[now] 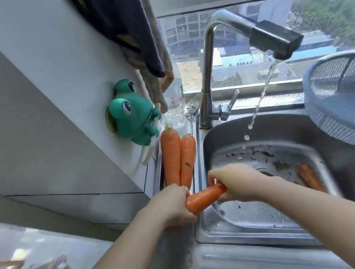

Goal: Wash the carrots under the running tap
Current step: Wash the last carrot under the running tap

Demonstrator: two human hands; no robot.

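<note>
Hands: our left hand (176,204) grips the carrot (205,196) at its left end, fingers (182,192) curled; our right hand (239,184) wraps the right end.
Carrot: long axis runs left to right, over the sink's (229,229) left rim.
Stream (261,96): falls further back and right, apart from the carrot; right hand is nearer.

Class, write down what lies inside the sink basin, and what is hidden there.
Inside the sink lie a loose carrot at the right, dirt specks and falling tap water. The right hand, gripping a second carrot, covers most of the drain.
</note>
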